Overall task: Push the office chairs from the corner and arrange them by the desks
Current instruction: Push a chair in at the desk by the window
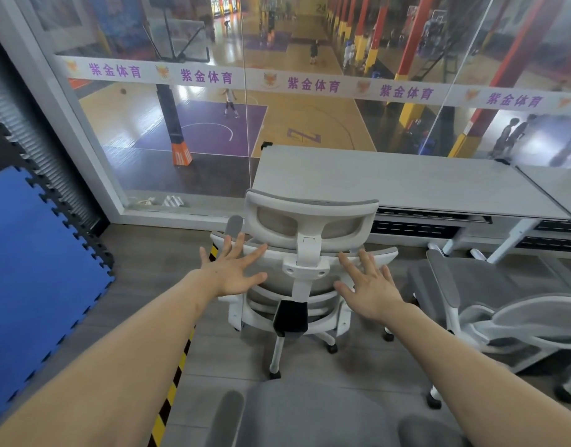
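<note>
A white-framed office chair (309, 221) with grey mesh stands with its back to me, facing the pale grey desk (406, 182) by the glass wall. My left hand (235, 271) is spread open at the left side of its backrest. My right hand (367, 285) is spread open at the right side. Both hold nothing; whether the fingers touch the backrest is unclear. A second grey chair (490, 295) stands to the right, turned sideways. The grey seat of a third chair (309, 414) lies right below me.
Blue foam mats (36, 269) with black edging cover the floor on the left. Yellow-black tape (177, 372) runs along the floor beside them. A glass wall (213, 124) overlooks a basketball court. Another desk (558, 185) adjoins at far right.
</note>
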Available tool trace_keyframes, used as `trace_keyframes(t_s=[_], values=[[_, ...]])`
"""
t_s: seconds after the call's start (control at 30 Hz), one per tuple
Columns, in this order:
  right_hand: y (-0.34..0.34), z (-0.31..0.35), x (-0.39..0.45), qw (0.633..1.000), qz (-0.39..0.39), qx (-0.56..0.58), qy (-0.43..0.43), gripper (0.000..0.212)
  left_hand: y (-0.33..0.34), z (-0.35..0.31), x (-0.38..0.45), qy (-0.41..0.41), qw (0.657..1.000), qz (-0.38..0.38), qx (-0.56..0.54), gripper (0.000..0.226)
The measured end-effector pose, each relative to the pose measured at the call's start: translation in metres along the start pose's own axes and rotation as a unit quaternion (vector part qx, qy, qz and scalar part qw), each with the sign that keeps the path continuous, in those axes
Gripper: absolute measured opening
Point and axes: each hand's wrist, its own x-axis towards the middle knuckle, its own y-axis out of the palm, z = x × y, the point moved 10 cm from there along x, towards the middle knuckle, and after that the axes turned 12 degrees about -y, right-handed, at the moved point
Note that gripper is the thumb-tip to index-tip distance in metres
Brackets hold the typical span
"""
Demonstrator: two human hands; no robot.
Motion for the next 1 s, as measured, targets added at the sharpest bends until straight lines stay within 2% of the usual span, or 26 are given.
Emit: trace_keyframes(t_s=[0.43, 0.77, 0.87, 0.93, 1.0], values=[[-0.001, 0.0, 0.002, 0.999, 0.012, -0.039, -0.004, 0.072, 0.001, -0.001, -0.001, -0.008, 1.0, -0.005, 0.021, 0.076], [-0.005, 0.005, -0.007, 0.999, 0.042, 0.012, 0.012, 0.082, -0.008, -0.008, -0.015, -0.032, 0.997, -0.031, 0.057, 0.076], [-0.022, 0.024, -0.036, 1.0, 0.002, -0.018, -0.002, 0.065, -0.004, -0.015, -0.051, -0.037, 0.998, -0.045, 0.021, 0.07], [-0.032, 0.039, -0.066, 0.998, -0.04, -0.043, -0.014, 0.048, -0.004, -0.02, -0.087, -0.027, 0.996, -0.078, -0.025, 0.063], [-0.039, 0.049, -0.098, 0.997, -0.072, -0.03, -0.02, 0.04, -0.005, -0.022, -0.127, -0.017, 0.991, -0.111, -0.07, 0.057]])
